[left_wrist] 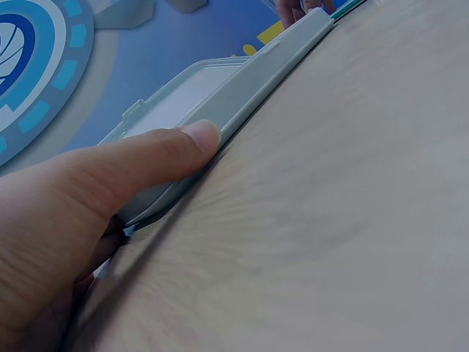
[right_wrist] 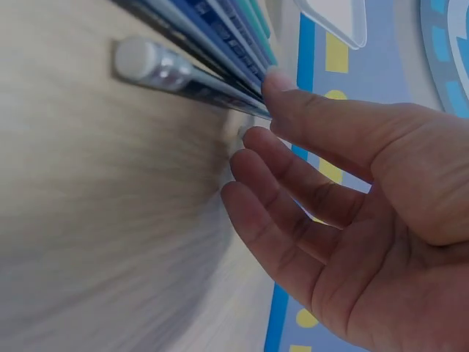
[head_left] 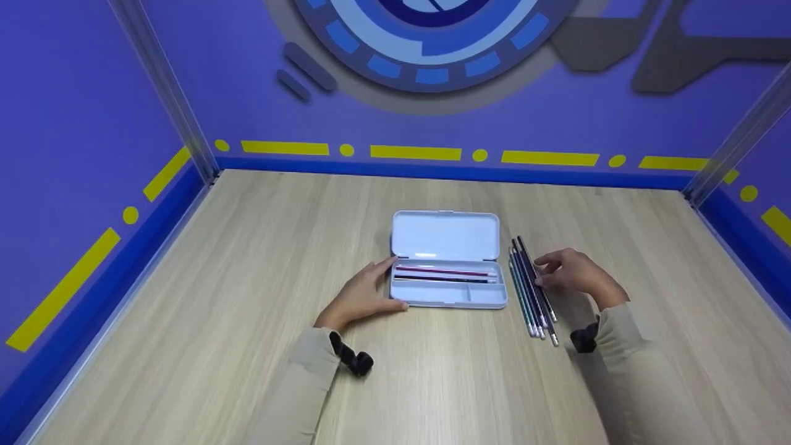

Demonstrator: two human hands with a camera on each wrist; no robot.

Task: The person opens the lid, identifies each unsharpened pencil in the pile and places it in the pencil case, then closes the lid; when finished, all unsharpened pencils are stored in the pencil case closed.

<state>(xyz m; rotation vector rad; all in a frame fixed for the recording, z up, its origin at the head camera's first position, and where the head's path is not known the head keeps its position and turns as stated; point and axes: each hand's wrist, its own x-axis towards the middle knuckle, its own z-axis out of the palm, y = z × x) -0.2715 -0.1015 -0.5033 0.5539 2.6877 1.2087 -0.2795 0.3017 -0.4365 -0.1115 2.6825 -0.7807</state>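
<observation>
A white, rectangular plastic pencil case (head_left: 446, 244), lid raised, holds one reddish pencil (head_left: 442, 271) and one dark pencil (head_left: 442, 280), between the side edges of a pale wood-grain table (head_left: 216, 278). The left hand (head_left: 360, 293) grips its left end; the right hand (head_left: 575, 272), thumb and fingers slightly parted, touches loose dark-and-teal pencils (head_left: 532, 290). Blue-purple panels (head_left: 247, 93) rise behind the back edge.

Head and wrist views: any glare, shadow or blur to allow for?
Head: small glint low on the lid, pale sheen on the near table; left wrist: dim, shadow along the case, wood grain smeared; right wrist: table streaked with blur, marks on the pencils too soft to read.
</observation>
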